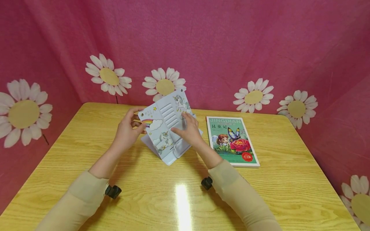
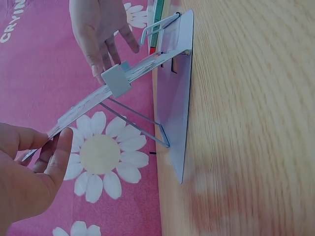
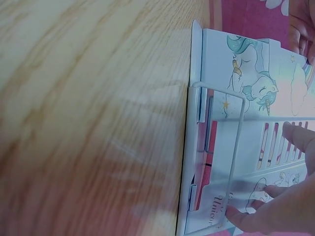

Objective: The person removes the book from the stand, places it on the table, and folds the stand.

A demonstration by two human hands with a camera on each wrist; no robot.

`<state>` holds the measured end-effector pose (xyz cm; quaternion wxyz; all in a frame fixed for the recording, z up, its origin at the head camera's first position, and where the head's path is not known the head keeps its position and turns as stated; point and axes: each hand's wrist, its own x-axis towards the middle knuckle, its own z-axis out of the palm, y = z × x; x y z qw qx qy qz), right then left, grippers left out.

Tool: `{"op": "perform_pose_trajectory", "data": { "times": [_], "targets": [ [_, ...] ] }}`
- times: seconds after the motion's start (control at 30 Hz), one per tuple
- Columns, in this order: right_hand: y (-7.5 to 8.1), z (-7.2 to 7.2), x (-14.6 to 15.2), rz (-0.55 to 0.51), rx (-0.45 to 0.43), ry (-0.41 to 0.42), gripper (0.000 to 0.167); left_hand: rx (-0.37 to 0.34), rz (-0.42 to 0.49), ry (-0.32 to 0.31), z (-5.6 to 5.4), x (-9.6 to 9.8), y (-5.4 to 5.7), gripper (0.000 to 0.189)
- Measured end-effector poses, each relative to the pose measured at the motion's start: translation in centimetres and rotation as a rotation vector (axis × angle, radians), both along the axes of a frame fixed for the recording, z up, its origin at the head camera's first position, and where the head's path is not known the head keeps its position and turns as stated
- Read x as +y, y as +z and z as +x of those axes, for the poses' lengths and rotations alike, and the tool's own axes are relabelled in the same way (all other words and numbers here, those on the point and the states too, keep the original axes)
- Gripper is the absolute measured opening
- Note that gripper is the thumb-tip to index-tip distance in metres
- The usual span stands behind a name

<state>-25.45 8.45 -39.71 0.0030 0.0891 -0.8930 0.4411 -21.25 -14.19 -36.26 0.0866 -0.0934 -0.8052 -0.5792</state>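
Note:
A white book stand (image 1: 163,128) printed with unicorns and a rainbow is on the table, its panel leaning back over a flat base (image 2: 172,108). Thin wire legs (image 2: 135,123) run from the panel to the base in the left wrist view. My left hand (image 1: 128,128) pinches the panel's upper left edge between thumb and fingers. My right hand (image 1: 189,130) is spread over the panel's front, fingers fairly straight, near the slots (image 3: 280,142). Along the stand's lower edge a white wire page holder (image 3: 241,123) sticks out.
A green-covered book (image 1: 231,141) with a butterfly and a red flower lies right of the stand on the wooden table (image 1: 138,199). Behind the table hangs a pink curtain (image 1: 202,48) with white daisies.

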Motion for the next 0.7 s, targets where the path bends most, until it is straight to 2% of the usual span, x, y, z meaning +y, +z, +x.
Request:
{"op": "perform_pose_trajectory", "data": {
  "times": [0.2, 0.7],
  "targets": [
    [-0.1, -0.3, -0.1, 0.012, 0.009, 0.007, 0.082, -0.026, -0.003, -0.001, 0.3, 0.1, 0.0, 0.050],
    [-0.2, -1.1, 0.2, 0.044, 0.028, 0.046, 0.082, -0.025, -0.013, -0.007, 0.8, 0.6, -0.2, 0.051]
  ]
}}
